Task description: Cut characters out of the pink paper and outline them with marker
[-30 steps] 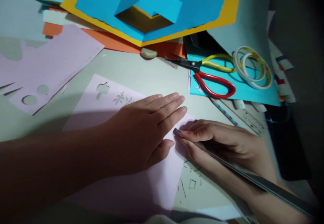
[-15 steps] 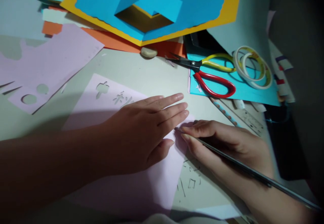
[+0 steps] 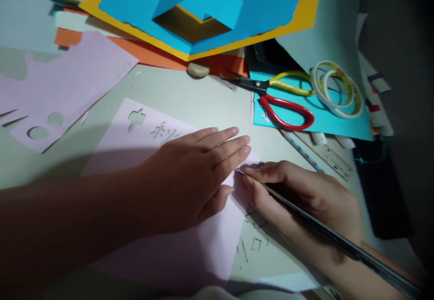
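Observation:
My left hand point(image 3: 198, 171) lies flat on a pale pink sheet of paper point(image 3: 206, 250), fingers stretched out and pointing right. A fruit-like shape point(image 3: 136, 119) and some character strokes are cut out of the sheet's upper part, and the hand partly covers that row. In my right hand point(image 3: 305, 196) is a long, slim, dark craft knife point(image 3: 315, 227), pinched near its metal end. Its tip touches or hovers just above the paper, beside the left fingers; I cannot tell which. Pen marks point(image 3: 257, 244) show on the surface right of the sheet.
Scissors point(image 3: 259, 85) with yellow and red handles and tape rolls point(image 3: 335, 90) lie on turquoise paper point(image 3: 352, 126). A blue and yellow pop-up card point(image 3: 203, 44) stands at the back. Cut pink paper point(image 3: 77, 72) lies left, a ruler point(image 3: 334, 160) and dark phone-like object point(image 3: 386, 196) right.
The right hand and craft knife have tilted slightly, with the tip staying at nearly the same spot. The left hand remains flat, its fingers barely shifted. The whole view has moved slightly.

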Available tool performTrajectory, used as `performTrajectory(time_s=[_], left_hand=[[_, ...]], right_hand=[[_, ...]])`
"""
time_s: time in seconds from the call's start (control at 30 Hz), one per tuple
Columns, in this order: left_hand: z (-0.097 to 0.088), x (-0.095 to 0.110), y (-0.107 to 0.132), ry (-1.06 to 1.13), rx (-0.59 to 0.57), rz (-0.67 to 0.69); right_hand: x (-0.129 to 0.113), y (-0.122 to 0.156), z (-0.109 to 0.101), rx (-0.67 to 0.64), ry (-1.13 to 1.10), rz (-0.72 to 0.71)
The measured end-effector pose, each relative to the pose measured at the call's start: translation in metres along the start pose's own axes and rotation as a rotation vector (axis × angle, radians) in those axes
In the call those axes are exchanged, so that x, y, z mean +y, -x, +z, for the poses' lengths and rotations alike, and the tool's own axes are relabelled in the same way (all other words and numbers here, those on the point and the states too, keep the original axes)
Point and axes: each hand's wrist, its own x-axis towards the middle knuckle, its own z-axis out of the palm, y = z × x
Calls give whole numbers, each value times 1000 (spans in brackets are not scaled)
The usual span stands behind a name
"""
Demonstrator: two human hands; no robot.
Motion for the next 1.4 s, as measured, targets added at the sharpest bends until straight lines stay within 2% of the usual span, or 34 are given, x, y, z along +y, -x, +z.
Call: performTrajectory(time_s=[0.27, 0.47, 0.87, 1.4], left_hand=[[-1, 0, 0, 1, 3, -18], [0, 0, -1, -28, -46, -6], [0, 0, -1, -64, -1, 5], [0, 0, -1, -51, 8, 5]], right_hand=[[-5, 0, -2, -6, 94, -33], [-7, 1, -2, 9, 118, -66], [-7, 0, 0, 2, 165, -179], [-8, 0, -1, -1, 161, -123]])
